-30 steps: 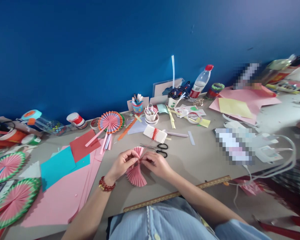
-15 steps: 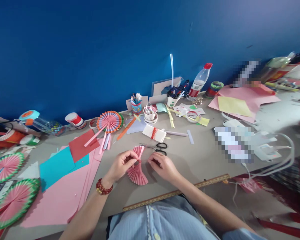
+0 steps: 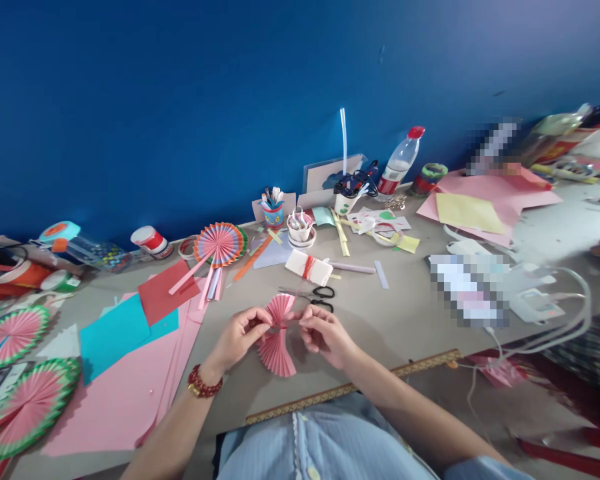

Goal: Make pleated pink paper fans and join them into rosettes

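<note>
A pink pleated paper (image 3: 279, 353) is gathered at its waist, with folds spreading above and below like a bow. At the left of that waist, my left hand (image 3: 243, 335), wearing a red bead bracelet, is closed in a pinch. My right hand (image 3: 325, 333) is pinched just right of the waist. Whatever lies between the fingertips of each hand is too thin to make out. Just behind them lie scissors (image 3: 323, 292) with black handles. A white bundle (image 3: 309, 267) wound with red thread rests farther back.
Coloured sheets (image 3: 115, 333) and pleated fans (image 3: 33, 407) cover the left side. A finished round fan (image 3: 219, 245), a pen cup (image 3: 273, 212) and a bottle (image 3: 401, 163) stand along the blue wall. A phone (image 3: 464, 287) and white cables lie right.
My right hand has risen slightly and its fingers have turned toward the waist of the pleated paper. The left hand has shifted slightly left, and the paper has moved a little.
</note>
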The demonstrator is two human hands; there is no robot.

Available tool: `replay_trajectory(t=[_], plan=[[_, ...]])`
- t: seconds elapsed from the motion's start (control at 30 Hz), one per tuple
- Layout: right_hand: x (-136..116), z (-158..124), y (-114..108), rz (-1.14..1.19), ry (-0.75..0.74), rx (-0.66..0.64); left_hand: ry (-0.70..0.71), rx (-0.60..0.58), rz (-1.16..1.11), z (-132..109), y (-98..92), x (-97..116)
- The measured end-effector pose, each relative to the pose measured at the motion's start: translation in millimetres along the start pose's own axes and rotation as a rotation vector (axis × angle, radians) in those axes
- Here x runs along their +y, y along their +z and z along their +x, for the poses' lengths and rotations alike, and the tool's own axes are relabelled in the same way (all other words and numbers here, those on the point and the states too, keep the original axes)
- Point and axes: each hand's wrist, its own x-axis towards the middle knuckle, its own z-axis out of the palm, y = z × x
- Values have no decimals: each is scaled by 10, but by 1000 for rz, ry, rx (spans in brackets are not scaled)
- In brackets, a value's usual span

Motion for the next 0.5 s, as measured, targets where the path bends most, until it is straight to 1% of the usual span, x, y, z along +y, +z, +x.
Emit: replay_trajectory(t=[0.07,0.13,0.33,0.5], plan=[[16,20,22,62,18,-11,-5,1,-26,1,0,-24],[32,33,38,49,11,-1,-6,-2,-42,-1,-1,-33],[78,42,66,-138,-50,32,6,-6,-98,-17,1,8],[139,69,69,-313,-95,8,-7,-55,-230,-4,46,-16]])
